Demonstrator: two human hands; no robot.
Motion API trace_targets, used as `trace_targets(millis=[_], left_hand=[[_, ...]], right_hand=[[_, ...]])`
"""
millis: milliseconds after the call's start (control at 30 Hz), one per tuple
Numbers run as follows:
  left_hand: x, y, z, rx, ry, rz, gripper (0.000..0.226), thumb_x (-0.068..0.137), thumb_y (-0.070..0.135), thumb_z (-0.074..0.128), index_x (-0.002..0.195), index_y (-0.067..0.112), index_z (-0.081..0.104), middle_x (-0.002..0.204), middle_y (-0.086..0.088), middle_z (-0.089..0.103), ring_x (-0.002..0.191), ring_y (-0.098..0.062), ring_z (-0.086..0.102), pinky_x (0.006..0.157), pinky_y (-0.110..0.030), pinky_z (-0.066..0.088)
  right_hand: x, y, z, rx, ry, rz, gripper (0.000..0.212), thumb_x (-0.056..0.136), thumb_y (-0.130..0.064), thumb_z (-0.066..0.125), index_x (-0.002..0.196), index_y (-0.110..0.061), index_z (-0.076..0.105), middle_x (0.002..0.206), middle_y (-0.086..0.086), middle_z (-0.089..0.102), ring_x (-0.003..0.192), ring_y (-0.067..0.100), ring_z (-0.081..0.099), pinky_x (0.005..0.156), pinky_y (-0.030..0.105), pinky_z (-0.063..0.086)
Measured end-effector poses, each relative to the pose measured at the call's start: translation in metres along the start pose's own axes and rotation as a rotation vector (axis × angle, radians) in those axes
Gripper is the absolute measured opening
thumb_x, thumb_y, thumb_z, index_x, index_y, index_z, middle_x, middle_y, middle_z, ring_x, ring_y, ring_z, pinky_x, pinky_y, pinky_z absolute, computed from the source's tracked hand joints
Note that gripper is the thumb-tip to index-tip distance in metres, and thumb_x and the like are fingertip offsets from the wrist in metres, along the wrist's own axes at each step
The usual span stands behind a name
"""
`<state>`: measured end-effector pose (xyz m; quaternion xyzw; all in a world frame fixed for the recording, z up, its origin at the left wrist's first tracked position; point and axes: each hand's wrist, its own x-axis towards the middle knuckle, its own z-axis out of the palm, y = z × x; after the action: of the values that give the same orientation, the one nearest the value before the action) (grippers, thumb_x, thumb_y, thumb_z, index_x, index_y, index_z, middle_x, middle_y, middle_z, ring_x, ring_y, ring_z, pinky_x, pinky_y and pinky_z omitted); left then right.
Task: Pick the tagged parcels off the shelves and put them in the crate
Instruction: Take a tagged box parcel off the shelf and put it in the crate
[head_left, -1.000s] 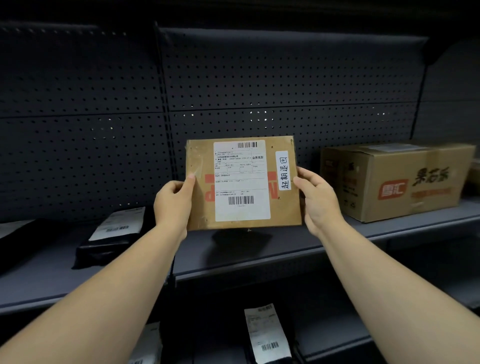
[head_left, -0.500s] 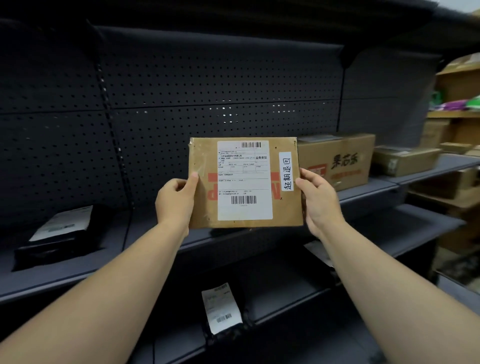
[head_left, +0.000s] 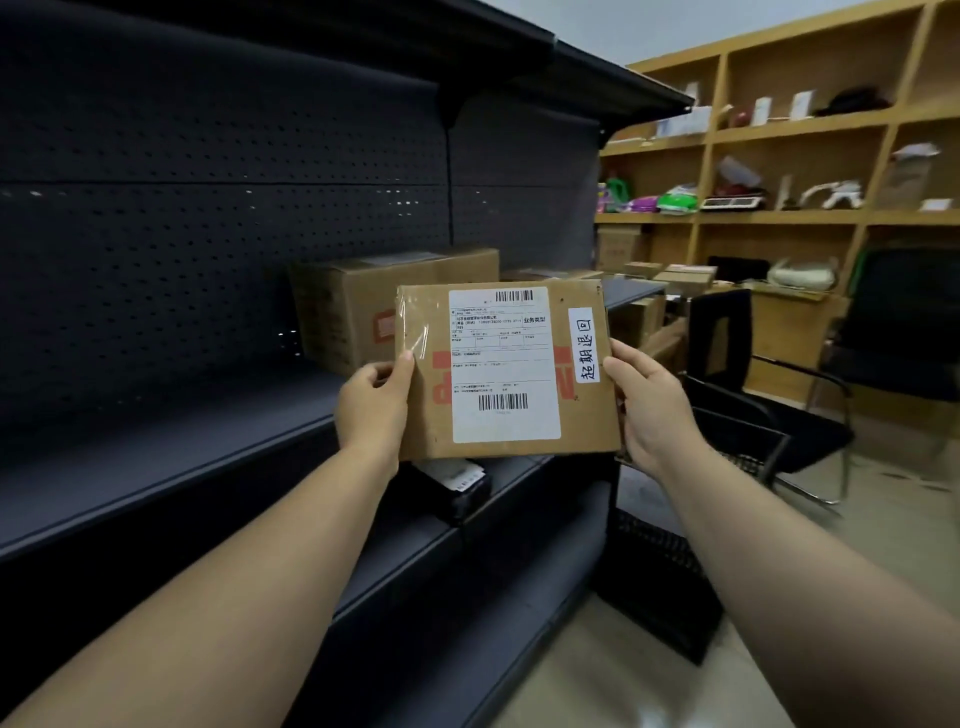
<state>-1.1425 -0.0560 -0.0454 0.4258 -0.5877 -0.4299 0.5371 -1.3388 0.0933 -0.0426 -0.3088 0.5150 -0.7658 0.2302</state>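
Note:
I hold a flat brown cardboard parcel (head_left: 582, 415) upright in front of me. It carries a white shipping label with barcodes and a small white handwritten tag on its right side. My left hand (head_left: 371, 405) grips its left edge, thumb on the front. My right hand (head_left: 649, 410) grips its right edge just below the tag. A dark mesh crate (head_left: 660, 577) stands on the floor at the shelf's end, below my right forearm and partly hidden by it.
Dark metal shelving (head_left: 208, 441) runs along my left. A large brown carton (head_left: 353, 312) sits on it behind the parcel, and a black bagged parcel (head_left: 457, 486) lies one shelf lower. A black chair (head_left: 753, 395) and wooden shelves (head_left: 779, 218) stand to the right.
My view has swung to the right along the shelving, with the parcel still held in both hands. The shelf end, the chair, the crate and the wooden shelves have come into view.

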Motion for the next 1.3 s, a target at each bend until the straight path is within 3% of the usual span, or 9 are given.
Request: trace_targets(millis=[167, 267, 467, 567, 733, 867, 933, 1033, 1300], left_hand=[[-0.010, -0.007, 0.077, -0.029, -0.149, -0.038, 0.029, 0.081, 0.054, 0.057, 0.078, 0.026, 0.064, 0.088, 0.004, 0.070, 0.084, -0.020, 0.065, 0.080, -0.040, 0.054], [-0.012, -0.011, 0.121, -0.031, -0.230, -0.049, 0.028, 0.082, 0.054, 0.057, 0.078, 0.027, 0.064, 0.088, 0.003, 0.070, 0.084, -0.021, 0.066, 0.083, -0.045, 0.054], [-0.002, -0.024, 0.207, -0.057, -0.367, -0.064, 0.027, 0.082, 0.051, 0.059, 0.073, 0.026, 0.062, 0.088, 0.000, 0.071, 0.084, -0.024, 0.067, 0.083, -0.047, 0.054], [0.011, -0.032, 0.252, -0.067, -0.420, -0.056, 0.027, 0.082, 0.050, 0.059, 0.074, 0.025, 0.064, 0.084, 0.001, 0.071, 0.081, -0.022, 0.067, 0.081, -0.045, 0.055], [0.045, -0.041, 0.330, -0.085, -0.526, -0.062, 0.026, 0.083, 0.049, 0.060, 0.074, 0.025, 0.063, 0.081, 0.002, 0.071, 0.077, -0.019, 0.067, 0.072, -0.037, 0.056], [0.074, -0.051, 0.387, -0.074, -0.610, -0.051, 0.023, 0.084, 0.049, 0.059, 0.076, 0.028, 0.064, 0.081, 0.005, 0.070, 0.074, -0.015, 0.066, 0.061, -0.029, 0.051], [0.085, -0.059, 0.412, -0.073, -0.646, -0.056, 0.022, 0.083, 0.049, 0.060, 0.076, 0.029, 0.063, 0.081, 0.006, 0.070, 0.073, -0.014, 0.066, 0.059, -0.028, 0.050], [0.098, -0.074, 0.447, -0.053, -0.692, -0.065, 0.022, 0.082, 0.050, 0.060, 0.076, 0.029, 0.063, 0.082, 0.005, 0.070, 0.076, -0.017, 0.068, 0.067, -0.033, 0.055], [0.118, -0.102, 0.527, -0.006, -0.744, -0.097, 0.027, 0.081, 0.055, 0.057, 0.078, 0.028, 0.063, 0.081, 0.005, 0.070, 0.078, -0.020, 0.067, 0.074, -0.041, 0.057]], right_hand=[[0.009, -0.003, -0.068, -0.030, 0.119, -0.011, 0.022, 0.093, -0.018, 0.051, 0.099, -0.029, 0.069, 0.091, -0.003, 0.076, 0.079, 0.013, 0.073, 0.057, 0.028, 0.057], [0.021, 0.001, -0.104, -0.072, 0.213, 0.016, 0.021, 0.094, -0.023, 0.052, 0.111, -0.022, 0.064, 0.092, -0.002, 0.076, 0.081, 0.014, 0.073, 0.060, 0.030, 0.057], [0.059, 0.013, -0.159, -0.138, 0.366, 0.019, 0.017, 0.092, -0.023, 0.052, 0.092, -0.023, 0.069, 0.090, 0.000, 0.076, 0.084, 0.017, 0.072, 0.069, 0.035, 0.057], [0.085, 0.020, -0.181, -0.157, 0.448, 0.021, 0.018, 0.092, -0.024, 0.052, 0.102, -0.022, 0.067, 0.091, -0.001, 0.076, 0.083, 0.015, 0.072, 0.062, 0.030, 0.056], [0.136, 0.032, -0.210, -0.177, 0.545, -0.002, 0.016, 0.092, -0.022, 0.051, 0.093, -0.022, 0.067, 0.079, -0.006, 0.076, 0.068, 0.007, 0.072, 0.048, 0.022, 0.053], [0.178, 0.044, -0.230, -0.199, 0.632, 0.003, 0.022, 0.090, -0.024, 0.051, 0.100, -0.019, 0.070, 0.088, 0.000, 0.076, 0.076, 0.015, 0.071, 0.054, 0.027, 0.054], [0.196, 0.053, -0.240, -0.211, 0.659, 0.012, 0.023, 0.087, -0.026, 0.051, 0.090, -0.023, 0.073, 0.087, 0.000, 0.076, 0.075, 0.016, 0.070, 0.060, 0.031, 0.056], [0.218, 0.066, -0.251, -0.205, 0.691, 0.016, 0.028, 0.086, -0.025, 0.050, 0.077, -0.031, 0.075, 0.079, -0.004, 0.076, 0.067, 0.010, 0.070, 0.056, 0.030, 0.055], [0.271, 0.096, -0.293, -0.228, 0.772, 0.063, 0.027, 0.087, -0.025, 0.048, 0.076, -0.021, 0.072, 0.070, -0.003, 0.073, 0.057, 0.008, 0.068, 0.049, 0.026, 0.051]])
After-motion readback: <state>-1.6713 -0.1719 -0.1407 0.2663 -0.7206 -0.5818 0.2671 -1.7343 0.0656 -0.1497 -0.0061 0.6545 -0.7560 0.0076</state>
